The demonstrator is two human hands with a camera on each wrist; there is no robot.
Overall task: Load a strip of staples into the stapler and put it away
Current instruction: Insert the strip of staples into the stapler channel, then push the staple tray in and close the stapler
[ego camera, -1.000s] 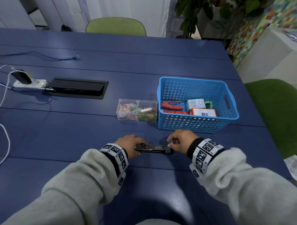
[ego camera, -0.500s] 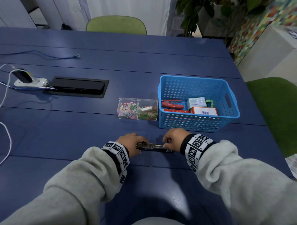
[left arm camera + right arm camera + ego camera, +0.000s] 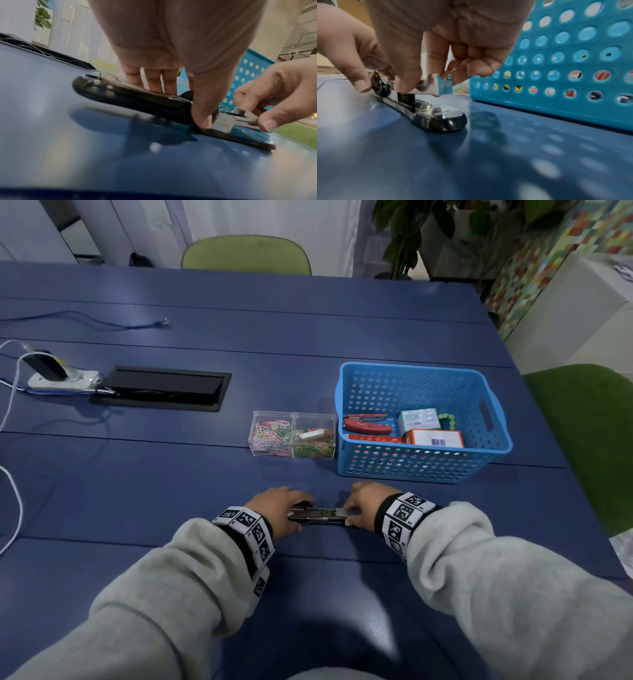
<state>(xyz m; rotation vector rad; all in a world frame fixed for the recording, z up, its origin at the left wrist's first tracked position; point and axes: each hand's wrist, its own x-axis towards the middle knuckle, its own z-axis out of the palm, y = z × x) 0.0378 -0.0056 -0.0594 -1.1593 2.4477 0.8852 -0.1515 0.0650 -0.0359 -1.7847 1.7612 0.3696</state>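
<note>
Black and opened flat, the stapler [image 3: 320,513] lies on the blue counter [image 3: 171,491] just before us, so that its metal channel faces up for loading. Our left hand [image 3: 279,510] holds the cover end down, fingers [image 3: 161,81] and thumb curled around it, so the body cannot slide. Our right hand [image 3: 363,505] pinches the front of the channel between thumb and fingers [image 3: 436,54]; whether a strip of staples is already inside, we cannot tell. We judge loading is in progress. The blue basket [image 3: 493,450] waits near, behind the stapler, probably for putting it away.
</note>
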